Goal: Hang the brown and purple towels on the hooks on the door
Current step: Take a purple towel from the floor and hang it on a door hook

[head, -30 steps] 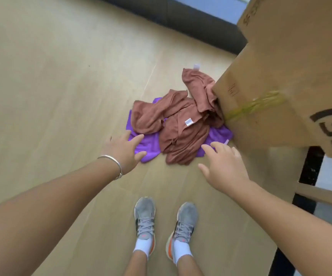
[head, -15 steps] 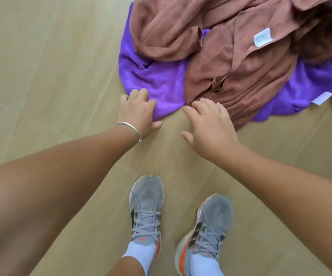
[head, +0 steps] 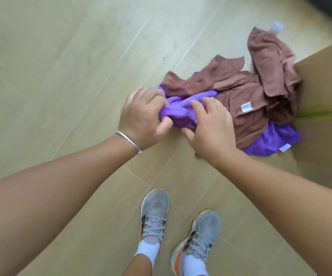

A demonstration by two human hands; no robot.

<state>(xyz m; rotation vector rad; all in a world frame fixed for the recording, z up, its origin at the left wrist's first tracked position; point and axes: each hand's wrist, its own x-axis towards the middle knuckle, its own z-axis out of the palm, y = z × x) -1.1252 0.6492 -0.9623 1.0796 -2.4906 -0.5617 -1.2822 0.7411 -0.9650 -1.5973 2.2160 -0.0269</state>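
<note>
Beige floor: both hands grip bunched purple towel; crumpled brown towel overlaps it.

No text can be read: the white tag on the brown towel carries only a blur (print too small).

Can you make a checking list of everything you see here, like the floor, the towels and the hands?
Surface: tan floor, towels lying on it.
Job's things: purple towel bunched under the brown towel; hooks and door not seen.
Clutter: cardboard box touching the brown towel.
Grip: left hand grips the purple towel; right hand pinches it too.
Cables: nothing seen.
Surroundings: grey shoes below.
</note>
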